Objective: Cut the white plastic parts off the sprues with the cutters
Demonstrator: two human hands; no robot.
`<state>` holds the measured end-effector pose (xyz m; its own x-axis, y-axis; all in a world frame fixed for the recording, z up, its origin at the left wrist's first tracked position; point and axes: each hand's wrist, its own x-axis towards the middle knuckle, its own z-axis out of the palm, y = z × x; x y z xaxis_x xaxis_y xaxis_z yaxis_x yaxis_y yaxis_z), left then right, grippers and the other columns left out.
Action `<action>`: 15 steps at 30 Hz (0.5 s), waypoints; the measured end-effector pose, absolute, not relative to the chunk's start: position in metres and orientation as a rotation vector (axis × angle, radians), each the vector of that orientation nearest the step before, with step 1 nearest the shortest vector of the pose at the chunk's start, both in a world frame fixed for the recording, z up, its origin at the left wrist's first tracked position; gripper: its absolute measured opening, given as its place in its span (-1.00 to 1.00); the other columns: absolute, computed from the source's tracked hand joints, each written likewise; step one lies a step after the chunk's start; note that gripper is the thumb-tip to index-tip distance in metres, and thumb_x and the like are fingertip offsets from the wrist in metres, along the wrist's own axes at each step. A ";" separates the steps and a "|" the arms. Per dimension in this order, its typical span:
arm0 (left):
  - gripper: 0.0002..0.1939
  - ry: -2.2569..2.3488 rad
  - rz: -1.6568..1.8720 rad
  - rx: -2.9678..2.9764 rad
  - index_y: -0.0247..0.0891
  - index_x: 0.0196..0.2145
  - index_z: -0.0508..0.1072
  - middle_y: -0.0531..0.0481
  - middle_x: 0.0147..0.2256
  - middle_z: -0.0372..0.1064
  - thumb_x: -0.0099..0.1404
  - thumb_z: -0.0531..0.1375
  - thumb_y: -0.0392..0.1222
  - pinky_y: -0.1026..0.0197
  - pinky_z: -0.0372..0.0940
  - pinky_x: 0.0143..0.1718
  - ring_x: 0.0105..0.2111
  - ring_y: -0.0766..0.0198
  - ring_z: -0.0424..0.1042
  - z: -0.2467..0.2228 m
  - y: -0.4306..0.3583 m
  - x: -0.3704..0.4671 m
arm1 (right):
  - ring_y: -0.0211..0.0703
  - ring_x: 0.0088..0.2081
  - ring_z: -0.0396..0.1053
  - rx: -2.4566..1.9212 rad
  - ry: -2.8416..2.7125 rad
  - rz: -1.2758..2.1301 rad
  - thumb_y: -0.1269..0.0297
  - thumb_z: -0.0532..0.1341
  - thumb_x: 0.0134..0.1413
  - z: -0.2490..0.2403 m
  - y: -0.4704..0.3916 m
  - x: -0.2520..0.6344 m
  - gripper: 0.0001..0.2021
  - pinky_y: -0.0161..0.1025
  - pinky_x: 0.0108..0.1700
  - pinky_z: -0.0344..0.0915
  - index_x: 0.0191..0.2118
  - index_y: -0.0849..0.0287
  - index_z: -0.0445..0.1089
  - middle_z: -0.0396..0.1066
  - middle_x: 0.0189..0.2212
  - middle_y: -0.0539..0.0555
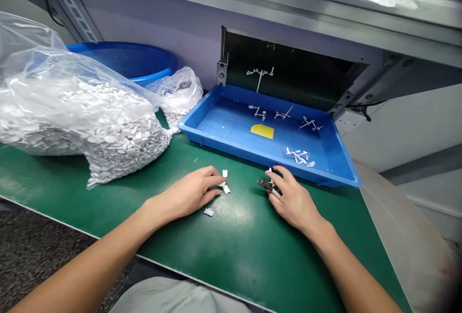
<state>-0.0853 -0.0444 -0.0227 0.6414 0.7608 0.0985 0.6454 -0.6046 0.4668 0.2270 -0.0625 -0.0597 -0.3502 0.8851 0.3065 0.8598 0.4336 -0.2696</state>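
Observation:
On the green table my left hand (200,189) rests with thumb and fingertips closed about a small white plastic part (221,184). Close to those fingertips lie two similar white parts, one above (224,173) and one just beside (226,189). Another white part (208,212) is on the table nearer to me, below the hand. My right hand (292,197) is wrapped round a pair of nippers (266,184), whose dark jaws point left. A small white piece (269,170) shows at the right fingertips; how it is held is partly hidden.
Behind my hands, a blue tray (231,145) holds several white plastic sprues (299,155) and a yellow label (262,131). Clear bags of white parts (119,135) and a blue basket (133,58) stand left. A dark rectangular opening (288,72) sits behind the tray, beneath a metal shelf (252,3).

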 end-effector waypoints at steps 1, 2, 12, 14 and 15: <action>-0.65 1.125 0.427 2.491 -0.13 0.09 0.42 -0.13 -0.02 0.34 0.41 0.08 -0.07 0.15 0.28 -0.02 -0.07 0.16 0.38 -0.028 -0.047 -0.086 | -0.06 -0.18 0.42 -1.536 -2.301 0.051 0.38 0.16 0.08 -0.064 -0.063 0.226 -0.59 -0.12 -0.18 0.43 0.09 0.10 0.33 0.25 0.12 0.19; -0.61 1.114 0.459 2.518 -0.12 0.11 0.40 -0.16 0.05 0.29 0.38 0.12 -0.01 0.07 0.25 0.05 0.01 0.08 0.33 -0.031 -0.049 -0.086 | -0.06 -0.17 0.41 -1.566 -2.315 0.034 0.40 0.15 0.08 -0.067 -0.065 0.225 -0.63 -0.11 -0.17 0.42 0.04 0.12 0.36 0.30 0.05 0.18; -0.79 0.756 0.510 2.661 -0.20 -0.23 0.47 -0.11 0.03 0.34 0.41 0.05 -0.14 0.04 0.24 0.09 0.05 0.10 0.31 -0.052 0.011 -0.075 | -0.03 -0.01 0.38 -1.584 -1.923 -0.246 0.36 0.15 0.10 -0.026 -0.117 0.326 -0.73 -0.04 0.07 0.33 -0.07 0.05 0.42 0.38 -0.04 0.11; -0.78 0.847 0.576 2.701 -0.20 -0.23 0.48 -0.10 -0.03 0.37 0.40 0.04 -0.17 0.05 0.29 0.01 -0.04 0.11 0.36 -0.053 0.025 -0.082 | 0.04 0.04 0.36 -1.758 -1.767 -0.452 0.31 0.14 0.09 -0.011 -0.119 0.377 -0.71 0.02 0.12 0.28 -0.05 0.03 0.42 0.35 0.02 0.13; -0.78 0.886 0.611 2.730 -0.20 -0.21 0.48 -0.10 -0.06 0.38 0.39 0.04 -0.18 0.06 0.30 -0.02 -0.07 0.11 0.37 -0.051 0.028 -0.086 | 0.11 0.08 0.33 -1.855 -1.710 -0.520 0.28 0.15 0.06 -0.004 -0.118 0.401 -0.66 0.05 0.11 0.28 -0.01 0.04 0.41 0.30 0.09 0.17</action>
<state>-0.0862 0.0280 -0.0513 0.7337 0.5987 0.3212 0.5131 -0.7982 0.3157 0.4011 -0.1185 -0.0037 0.1118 0.7734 0.6240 0.9898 -0.0311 -0.1388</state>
